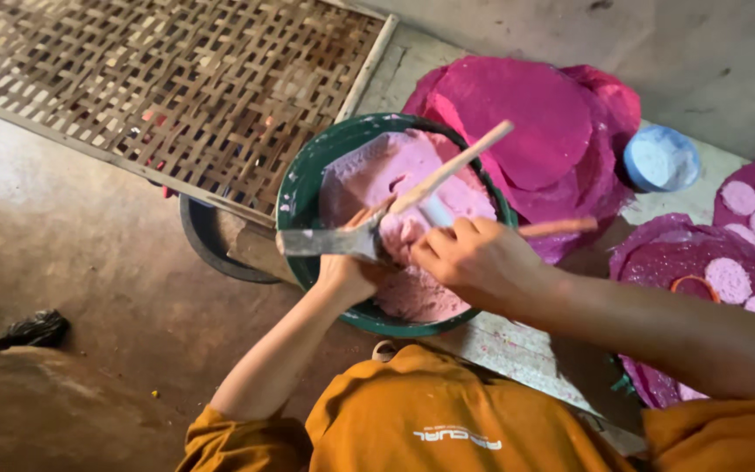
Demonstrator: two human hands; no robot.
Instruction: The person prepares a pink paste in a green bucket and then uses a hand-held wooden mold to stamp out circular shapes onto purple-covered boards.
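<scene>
The left hand [349,273] grips a flat scraper [325,242], the right hand [474,260] squeezes pink dough [412,232] – a slip could tip the green bowl [301,188].

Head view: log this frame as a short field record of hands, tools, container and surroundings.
left hand: grips a flat metal scraper over the bowl rim
right hand: holds a thin wooden stick over the paste
container: green bowl filled with pink paste
behind bowl: stack of magenta round sheets
right side: small blue bowl; dark pink sheets with pale discs
upper left: woven bamboo tray
clothing: orange sleeves
</scene>
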